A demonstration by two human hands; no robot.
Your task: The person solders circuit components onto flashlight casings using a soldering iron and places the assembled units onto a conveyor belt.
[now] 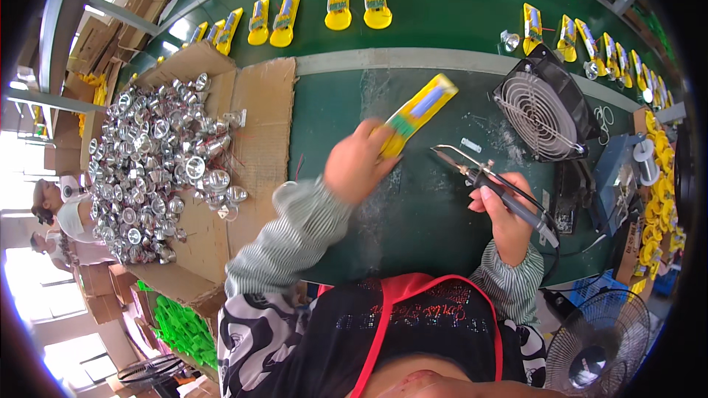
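Note:
Over the middle of the green bench, my left hand (pixel 355 166) is closed around the near end of a yellow torch housing (pixel 436 97). A blue cylindrical battery and a green circuit board lie inside it, and it tilts up toward the right. My right hand (pixel 506 214) grips a soldering iron (pixel 525 214) by its dark handle. A thin curved metal tube runs beside the iron's tip, which points left, below the housing and apart from it. A small whitish part (pixel 471 145) lies on the bench just beyond the iron.
At left, a cardboard box (pixel 259 125) holds many silver lamp reflectors (pixel 158 129). A black fan with a round grille (pixel 542 114) stands at right, near a solder reel (pixel 646 162). More yellow housings (pixel 377 11) line the green strip at the back. A floor fan (pixel 599 346) is at lower right.

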